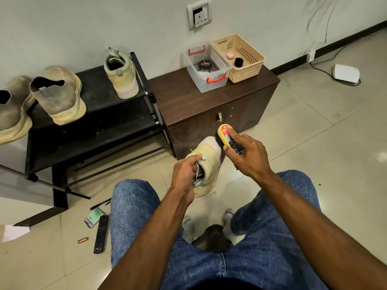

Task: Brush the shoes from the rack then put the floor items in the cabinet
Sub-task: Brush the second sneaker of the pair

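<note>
Pale wall (pixel 62 28), scuffed, with grey socket plate (pixel 199 16) above dark wood cabinet (pixel 209 101). Black skirting (pixel 345 41) runs along wall at right. Floor (pixel 324 132) of glossy beige tiles, light glare near right edge. Black cable (pixel 320 69) trails over tiles to white adapter (pixel 345 73).

The light is even and quite bright, with a soft greenish tint on the wall (pixel 62 28). The glossy floor tiles (pixel 335 143) give pale glare patches (strongest near the right edge). Shadows are soft and short. The wide lens bends straight lines at the edges. The picture is slightly soft, without strong blur.
</note>
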